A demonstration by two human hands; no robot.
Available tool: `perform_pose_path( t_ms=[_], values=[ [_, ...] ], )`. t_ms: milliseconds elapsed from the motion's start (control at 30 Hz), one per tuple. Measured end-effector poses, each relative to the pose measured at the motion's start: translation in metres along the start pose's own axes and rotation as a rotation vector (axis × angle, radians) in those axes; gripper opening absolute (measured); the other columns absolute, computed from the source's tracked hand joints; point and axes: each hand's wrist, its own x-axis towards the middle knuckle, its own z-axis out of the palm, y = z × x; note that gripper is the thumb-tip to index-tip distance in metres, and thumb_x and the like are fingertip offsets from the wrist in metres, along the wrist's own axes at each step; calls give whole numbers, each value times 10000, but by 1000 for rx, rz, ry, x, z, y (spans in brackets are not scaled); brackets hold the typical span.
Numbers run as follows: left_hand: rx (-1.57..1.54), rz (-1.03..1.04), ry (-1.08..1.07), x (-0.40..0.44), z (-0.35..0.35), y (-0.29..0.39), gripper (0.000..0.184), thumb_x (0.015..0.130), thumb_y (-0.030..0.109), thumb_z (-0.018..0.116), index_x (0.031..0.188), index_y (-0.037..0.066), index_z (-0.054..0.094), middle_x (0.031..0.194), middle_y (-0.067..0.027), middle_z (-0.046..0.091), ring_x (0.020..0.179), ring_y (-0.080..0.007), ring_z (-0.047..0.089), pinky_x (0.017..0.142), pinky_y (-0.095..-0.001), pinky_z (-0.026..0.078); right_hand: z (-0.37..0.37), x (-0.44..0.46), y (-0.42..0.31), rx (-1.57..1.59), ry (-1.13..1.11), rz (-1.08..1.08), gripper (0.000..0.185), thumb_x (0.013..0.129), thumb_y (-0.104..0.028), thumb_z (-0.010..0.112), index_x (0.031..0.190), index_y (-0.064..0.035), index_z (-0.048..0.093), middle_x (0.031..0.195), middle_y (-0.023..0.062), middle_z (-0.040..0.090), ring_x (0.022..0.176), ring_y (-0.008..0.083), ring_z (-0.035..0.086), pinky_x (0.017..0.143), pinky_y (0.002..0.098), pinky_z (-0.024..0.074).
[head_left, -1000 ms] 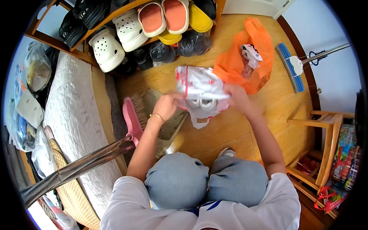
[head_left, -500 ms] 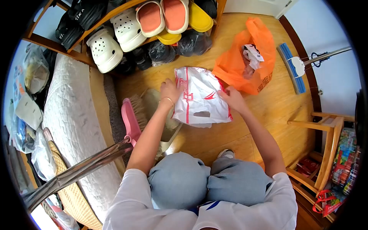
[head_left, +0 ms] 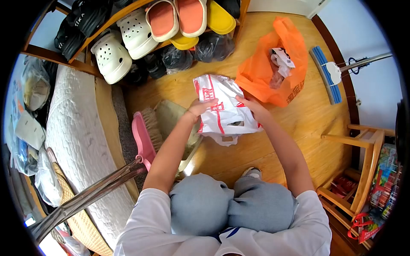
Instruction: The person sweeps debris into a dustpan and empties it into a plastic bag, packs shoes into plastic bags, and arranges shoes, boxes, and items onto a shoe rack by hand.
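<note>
Head view: white bag point(head_left: 228, 91) is over the floor point(head_left: 294, 141), between your knees point(head_left: 200, 205) and the floor edge along the shoe rack point(head_left: 81, 64). Can't tell whether it touches down. Your left hand point(head_left: 197, 108) holds its left side, thumb laid over the upper face; your right hand point(head_left: 256, 110) holds the right side the same way. Fingers closed on the plastic both sides, tips underneath hidden. Orange bag point(head_left: 252, 83) sits just beyond your right hand, towards the floor's far right corner; dustpan point(head_left: 171, 113) is just left of your left hand.

To do this well: keep both grips level and pull evenly, so the plastic doesn't twist or slip. Pinch edge layers only, keep thumbs off the handle cut-out point(head_left: 236, 123), and mind the loose lower flap point(head_left: 226, 139); it could snag. Keep your left wrist off the dustpan.

Versus half a second ago: bag was flatter and squarer, now bunched, red stripe slanted, lower flap hanging out more. Your left hand has moved in and down, thumb now across the face. Orange bag hasn't noticeably moved.
</note>
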Motion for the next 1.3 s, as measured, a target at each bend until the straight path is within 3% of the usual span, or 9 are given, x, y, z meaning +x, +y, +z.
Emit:
perform_pose_path(
  t_ms=[333, 467, 667, 900, 1000, 1067, 1133, 1200, 1300],
  values=[
    [234, 420, 182, 0, 22, -25, 840, 661, 157, 853, 1279, -59, 326, 1152, -135, 578, 1011, -188, 589, 888, -316, 491, -25, -30, 57, 114, -22, -50, 724, 770, -201, 755, 1376, -47, 391, 1264, 105, 542, 1119, 200, 550, 931, 349, 467],
    [145, 382, 71, 7, 6, -36, 951, 659, 183, 858, 1326, -60, 224, 1193, -144, 544, 1053, -194, 565, 914, -316, 474, -29, -33, 89, -367, 19, -118, 667, 757, -141, 695, 1356, -37, 420, 1243, 99, 568, 1102, 220, 567, 929, 362, 465],
    [310, 548, 105, -16, 9, -24, 750, 707, 152, 827, 1301, -2, 396, 1181, -91, 571, 1046, -168, 562, 936, -332, 462, -16, -11, 121, -683, 621, -367, 307, 792, -171, 627, 1026, 27, 616, 865, 225, 650, 721, 313, 642, 639, 415, 482],
    [320, 338, -204, -1, -7, -33, 847, 691, 200, 841, 1360, -4, 363, 1256, -80, 561, 1092, -185, 551, 973, -328, 436, -25, -4, 98, -960, 856, -633, 240, 772, -161, 653, 910, 31, 613, 892, 255, 618, 777, 395, 607, 671, 410, 466],
    [586, 419, -166, 12, -15, -28, 878, 678, 273, 853, 1345, -23, 364, 1229, -129, 575, 1106, -212, 557, 968, -336, 440, -29, -5, 94, -994, 793, -535, 271, 768, -151, 685, 958, 30, 615, 908, 188, 640, 790, 310, 620, 706, 359, 482],
    [778, 210, 177, -4, -5, -2, 885, 628, 279, 860, 1323, -19, 400, 1217, -181, 568, 1134, -224, 550, 981, -344, 430, -31, -19, 86, -153, 454, -355, 352, 761, -158, 716, 1033, 37, 608, 917, 96, 649, 763, 198, 608, 705, 302, 498],
    [750, 214, 236, 0, -7, 8, 968, 601, 389, 862, 1318, -57, 389, 1262, -251, 518, 1211, -304, 497, 1007, -366, 404, -33, -35, 81, -116, 410, -288, 366, 762, -133, 701, 1067, 43, 600, 930, 68, 642, 754, 158, 596, 707, 281, 502],
    [928, 603, 588, 4, -6, 10, 1022, 571, 497, 841, 1354, 24, 387, 1362, -263, 422, 1303, -372, 378, 1058, -441, 334, -41, -47, 86, -86, 360, -214, 384, 764, -109, 687, 1102, 48, 592, 942, 40, 634, 744, 119, 583, 708, 260, 505],
    [1205, 824, 310, 0, 25, 8, 1072, 542, 564, 817, 1424, 178, 345, 1484, -228, 261, 1387, -407, 206, 1108, -518, 217, -60, -51, 97, -292, 409, -117, 347, 753, -60, 626, 1085, 40, 607, 916, 52, 634, 700, 116, 573, 659, 252, 487]
  ],
)
